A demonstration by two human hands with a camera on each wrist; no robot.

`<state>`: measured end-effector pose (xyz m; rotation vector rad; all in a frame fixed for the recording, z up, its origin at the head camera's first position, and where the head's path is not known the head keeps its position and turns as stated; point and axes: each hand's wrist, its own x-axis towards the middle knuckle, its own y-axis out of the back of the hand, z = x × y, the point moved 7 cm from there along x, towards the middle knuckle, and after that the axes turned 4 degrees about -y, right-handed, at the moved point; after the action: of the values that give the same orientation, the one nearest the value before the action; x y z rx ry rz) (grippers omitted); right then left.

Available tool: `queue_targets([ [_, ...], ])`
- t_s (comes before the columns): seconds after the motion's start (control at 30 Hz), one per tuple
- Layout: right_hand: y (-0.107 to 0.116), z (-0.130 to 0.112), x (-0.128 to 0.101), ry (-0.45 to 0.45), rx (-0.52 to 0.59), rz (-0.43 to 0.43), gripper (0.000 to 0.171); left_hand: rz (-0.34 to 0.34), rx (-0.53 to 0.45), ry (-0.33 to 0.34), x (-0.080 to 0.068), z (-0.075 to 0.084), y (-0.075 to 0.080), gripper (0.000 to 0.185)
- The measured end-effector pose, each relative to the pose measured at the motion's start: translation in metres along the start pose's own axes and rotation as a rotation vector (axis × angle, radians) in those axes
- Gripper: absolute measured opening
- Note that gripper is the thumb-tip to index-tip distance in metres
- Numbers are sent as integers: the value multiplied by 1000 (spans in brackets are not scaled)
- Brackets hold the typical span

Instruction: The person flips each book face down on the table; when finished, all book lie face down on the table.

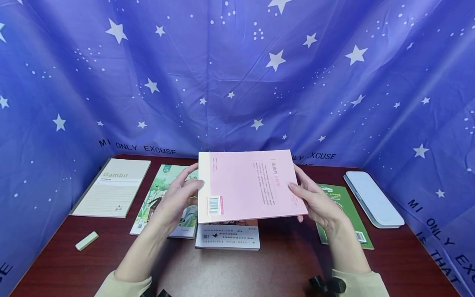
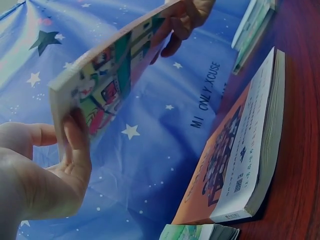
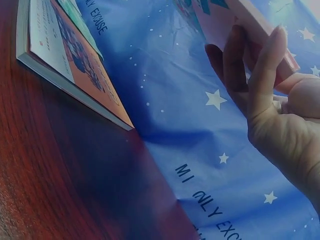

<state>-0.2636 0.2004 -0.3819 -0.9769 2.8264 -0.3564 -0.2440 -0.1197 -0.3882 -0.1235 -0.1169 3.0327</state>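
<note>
A pink paperback book (image 1: 245, 181) is held up off the table, its barcode side facing the head camera. My left hand (image 1: 177, 198) grips its left edge, thumb on top and fingers beneath. At the opposite edge, my right hand (image 1: 315, 200) pinches the book the same way. The left wrist view shows the colourful underside of the pink book (image 2: 112, 75). Below it on the table lies an orange and white book (image 1: 228, 237), mostly hidden from the head by the pink one. A green illustrated book (image 1: 185, 225) lies partly behind my left hand.
At the far left lies a cream notebook (image 1: 111, 187), with a pale eraser-like block (image 1: 87, 241) in front of it. To the right are a green book (image 1: 343, 214) and a white case (image 1: 374, 200). A blue starry curtain (image 1: 237, 82) surrounds the brown table (image 1: 282, 264).
</note>
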Motion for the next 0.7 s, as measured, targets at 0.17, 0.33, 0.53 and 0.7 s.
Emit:
queue_targets([
  [0.17, 4, 1, -1, -15, -43, 34, 62, 20, 4, -33, 0, 1, 1, 60],
  [0.33, 12, 3, 0, -21, -125, 127, 58, 31, -6, -63, 0, 1, 2, 54],
  [0.53, 24, 5, 0, -23, -104, 247, 39, -7, -16, -79, 0, 2, -1, 63],
  [0.7, 33, 5, -1, -20, -28, 345, 28, -54, -25, -70, 0, 0, -5, 80],
])
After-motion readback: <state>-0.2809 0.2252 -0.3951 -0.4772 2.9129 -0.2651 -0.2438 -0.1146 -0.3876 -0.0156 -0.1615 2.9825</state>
